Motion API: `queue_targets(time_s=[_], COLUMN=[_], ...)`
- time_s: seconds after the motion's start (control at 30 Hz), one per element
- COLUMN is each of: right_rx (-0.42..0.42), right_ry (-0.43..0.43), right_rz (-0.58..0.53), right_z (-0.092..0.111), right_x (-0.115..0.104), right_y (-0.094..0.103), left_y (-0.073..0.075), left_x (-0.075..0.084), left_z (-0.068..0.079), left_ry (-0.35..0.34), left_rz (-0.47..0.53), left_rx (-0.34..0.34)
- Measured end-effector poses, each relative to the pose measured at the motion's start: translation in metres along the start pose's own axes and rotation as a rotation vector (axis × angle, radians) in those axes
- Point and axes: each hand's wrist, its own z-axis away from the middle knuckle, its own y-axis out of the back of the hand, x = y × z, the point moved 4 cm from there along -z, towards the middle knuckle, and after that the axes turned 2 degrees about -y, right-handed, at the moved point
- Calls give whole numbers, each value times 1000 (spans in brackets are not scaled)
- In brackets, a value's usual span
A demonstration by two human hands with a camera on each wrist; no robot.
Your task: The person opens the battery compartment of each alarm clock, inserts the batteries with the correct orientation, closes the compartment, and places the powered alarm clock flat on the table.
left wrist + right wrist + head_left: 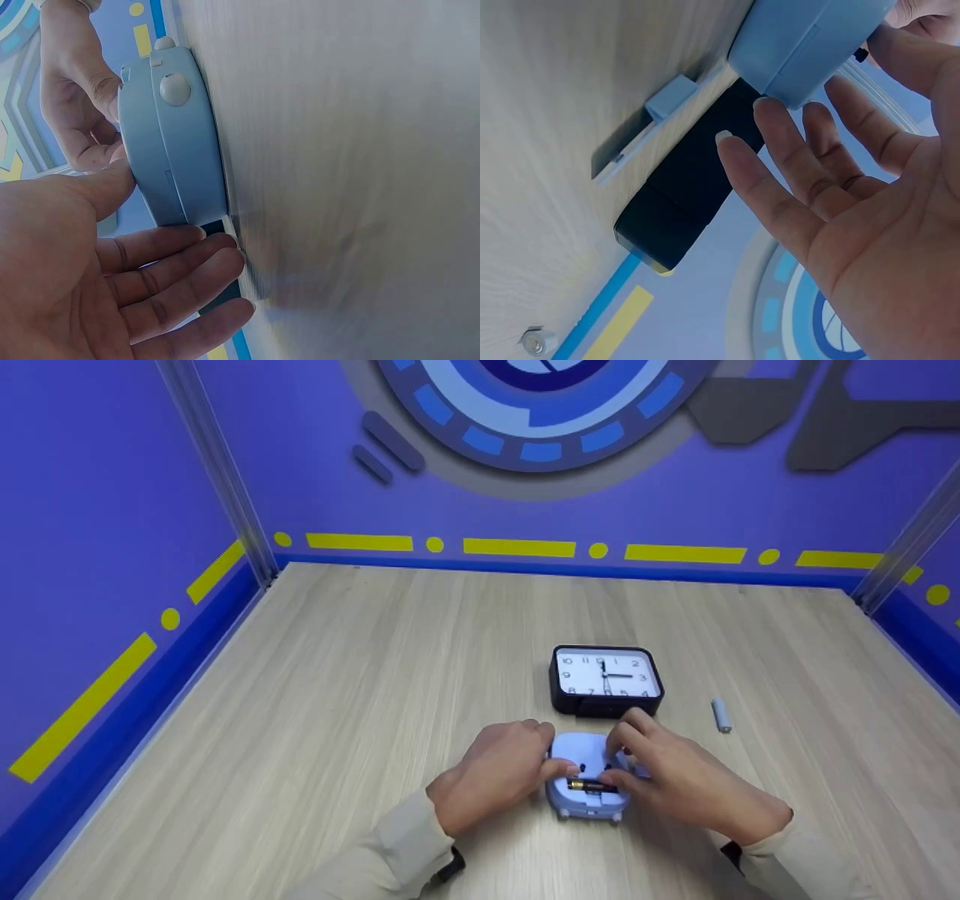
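A light-blue rounded device (583, 746) lies on the table with its battery slot facing up. In the slot sits a black-and-gold battery (589, 786). My left hand (499, 769) holds the device's left side, its thumb on top near the battery's left end. On the other side my right hand (667, 769) grips the device, fingers bent at its upper right edge and thumb pressing by the battery's right end. The right wrist view shows a light-blue cover (671, 99) on the table beside the device; the right hand mostly hides it in the head view.
Just behind the device lies a black rectangular clock (607, 679) with its white dial up. A loose grey battery (721, 715) is on the wooden table (405, 660) to the right. Blue-purple panels (480, 517) rise at the back and sides.
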Motion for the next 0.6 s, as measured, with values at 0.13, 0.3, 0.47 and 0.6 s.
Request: queue_targets(time_s=[0.13,0.3,0.47,0.6], right_rx=[3,0,9,31], right_ry=[4,7,11,29], right_rz=[-2,-2,3,5], right_z=[0,0,0,0], right_x=[0,-1,0,0], right_y=[0,0,0,-1], left_y=[0,1,1,1], left_x=[0,0,1,1], left_z=[0,0,0,1], left_ry=[2,-5,-2,8], left_rz=[4,9,5,-4], left_rx=[-2,-3,-1,11])
